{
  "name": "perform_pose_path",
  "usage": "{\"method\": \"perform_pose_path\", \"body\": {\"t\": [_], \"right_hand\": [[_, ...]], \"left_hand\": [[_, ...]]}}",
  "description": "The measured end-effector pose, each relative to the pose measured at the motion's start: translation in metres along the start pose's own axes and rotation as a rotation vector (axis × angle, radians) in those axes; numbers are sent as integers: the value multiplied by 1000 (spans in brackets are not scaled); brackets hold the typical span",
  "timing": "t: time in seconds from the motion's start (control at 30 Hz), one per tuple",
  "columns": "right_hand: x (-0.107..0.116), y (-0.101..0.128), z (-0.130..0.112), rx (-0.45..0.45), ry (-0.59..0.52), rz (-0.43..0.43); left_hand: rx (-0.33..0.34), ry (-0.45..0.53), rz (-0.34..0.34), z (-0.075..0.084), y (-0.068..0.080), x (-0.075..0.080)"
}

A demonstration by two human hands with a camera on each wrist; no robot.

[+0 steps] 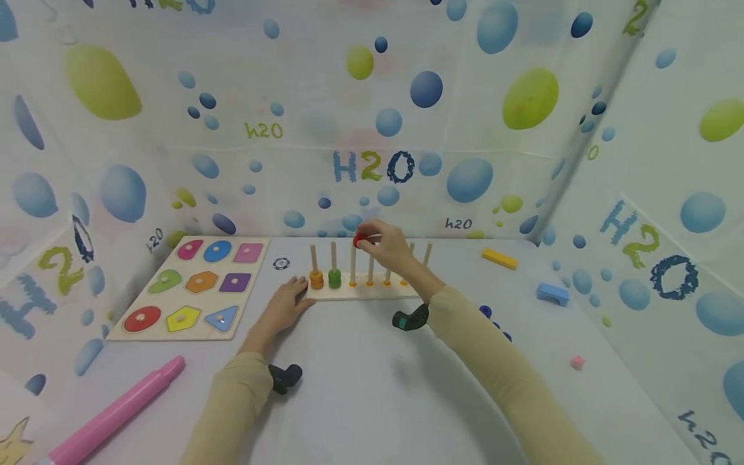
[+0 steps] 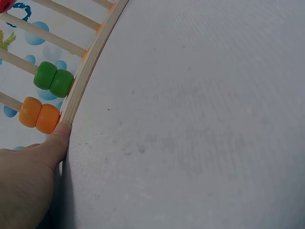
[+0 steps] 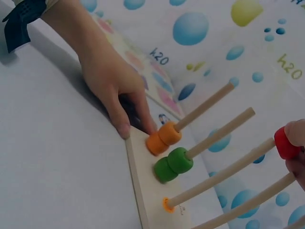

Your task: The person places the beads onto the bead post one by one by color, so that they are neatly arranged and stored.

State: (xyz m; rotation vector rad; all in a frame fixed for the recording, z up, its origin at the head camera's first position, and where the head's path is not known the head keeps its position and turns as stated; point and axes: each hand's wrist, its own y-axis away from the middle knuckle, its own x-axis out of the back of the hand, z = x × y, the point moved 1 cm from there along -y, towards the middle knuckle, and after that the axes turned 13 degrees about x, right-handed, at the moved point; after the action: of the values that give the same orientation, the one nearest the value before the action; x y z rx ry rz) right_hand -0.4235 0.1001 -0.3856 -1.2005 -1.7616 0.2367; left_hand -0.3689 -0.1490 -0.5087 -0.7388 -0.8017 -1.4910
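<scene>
A wooden peg board (image 1: 366, 294) with several upright pegs stands toward the back of the table. Two orange beads (image 1: 316, 279) are stacked on its leftmost peg, and two green beads (image 3: 173, 165) on the one beside it. My right hand (image 1: 388, 247) pinches a red bead (image 3: 287, 144) between thumb and fingers, right at the top of the third peg. My left hand (image 1: 285, 303) holds the board's left end, thumb at the front corner and fingers on the far side. Some pegs at the right are partly hidden behind the right hand and forearm.
On the left lie a shape puzzle board (image 1: 241, 326) and a long pink tube (image 1: 116, 410). To the right are a yellow block (image 1: 499, 259), a blue arched block (image 1: 553, 294), several dark blue beads (image 1: 485, 311) partly behind the sleeve, and a small pink piece (image 1: 577, 362). A patterned curtain encloses the table.
</scene>
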Motion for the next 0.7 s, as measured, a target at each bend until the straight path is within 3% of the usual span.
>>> {"method": "perform_pose_path", "body": {"t": [0.47, 0.7], "right_hand": [[-6, -6, 0, 5, 41, -47], [6, 4, -1, -2, 9, -3]], "left_hand": [[-1, -10, 0, 3, 1, 0], [12, -6, -4, 3, 1, 0]]}}
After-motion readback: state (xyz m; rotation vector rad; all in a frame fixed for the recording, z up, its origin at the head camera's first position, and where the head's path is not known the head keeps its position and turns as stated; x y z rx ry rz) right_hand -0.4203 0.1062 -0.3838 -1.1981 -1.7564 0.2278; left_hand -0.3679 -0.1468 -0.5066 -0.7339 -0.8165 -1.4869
